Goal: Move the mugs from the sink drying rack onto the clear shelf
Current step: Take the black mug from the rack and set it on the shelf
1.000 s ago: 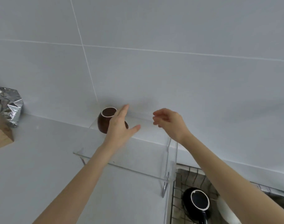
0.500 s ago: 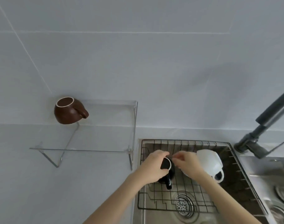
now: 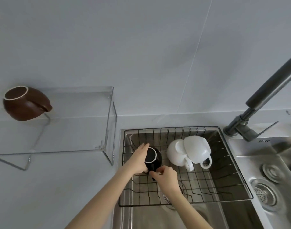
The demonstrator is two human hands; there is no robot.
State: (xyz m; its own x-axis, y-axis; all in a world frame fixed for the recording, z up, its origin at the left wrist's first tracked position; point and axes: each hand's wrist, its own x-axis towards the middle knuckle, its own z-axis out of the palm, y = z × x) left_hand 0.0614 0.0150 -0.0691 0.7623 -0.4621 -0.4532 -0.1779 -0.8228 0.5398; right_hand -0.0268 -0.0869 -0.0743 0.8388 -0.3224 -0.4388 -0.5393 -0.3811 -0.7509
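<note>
Left hand wraps the black mug in the drying rack; right hand pinches its handle.

Brown mug on clear shelf, black mug, two white mugs in rack

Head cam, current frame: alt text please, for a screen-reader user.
Both hands close on a black mug in the wire drying rack set in a steel sink: left hand on its side, right hand at its near side. Two white mugs lie beside it; a brown mug sits on the clear shelf.
</note>
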